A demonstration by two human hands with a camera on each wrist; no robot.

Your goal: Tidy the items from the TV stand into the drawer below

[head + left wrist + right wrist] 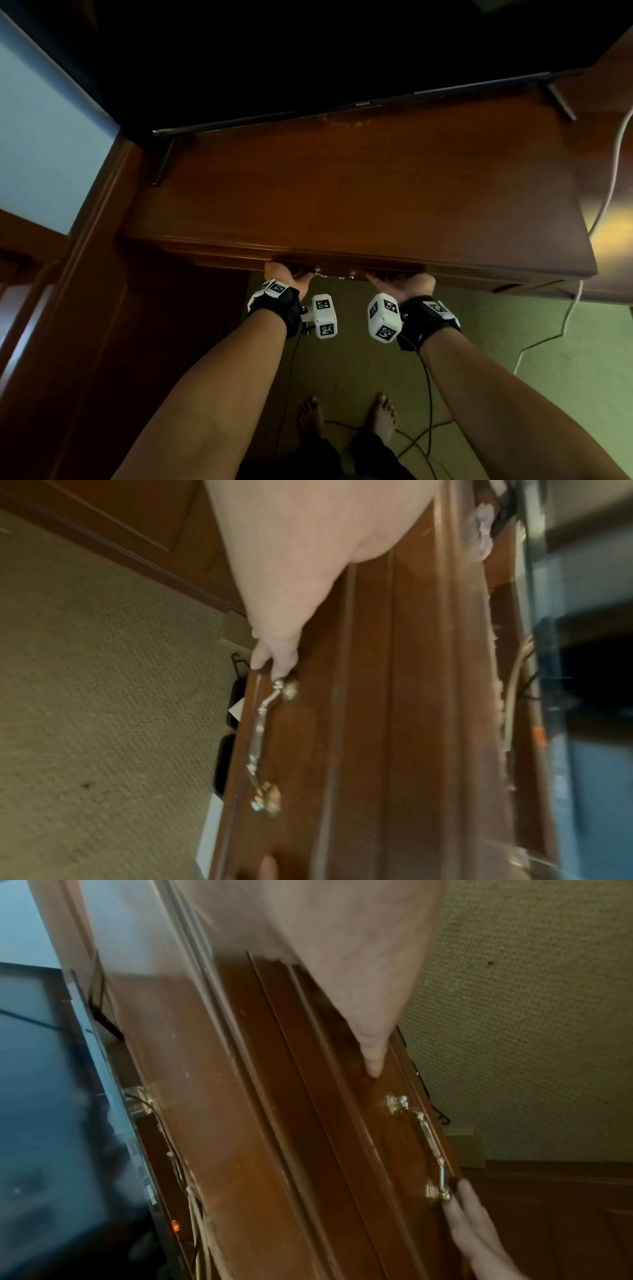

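Hands flat on the drawer front (pixel 308 750), either side of the handle (pixel 260 739).
We press with left hand (pixel 286 275) and right hand (pixel 402 282), fingers straight, gripping nothing; uneven pushing could, we judge, jam it askew.

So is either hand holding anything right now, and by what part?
Neither holds anything: left hand and right hand press straight fingers on the drawer front, either side of its handle.

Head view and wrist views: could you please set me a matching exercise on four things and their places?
1 ornate brass drawer handle
2 thin white cable
3 black flat television
4 left hand

a back of wooden stand top
b trailing to green carpet
c middle of brown drawer front
d touching drawer front by handle's end

Pairs: 1c, 2b, 3a, 4d
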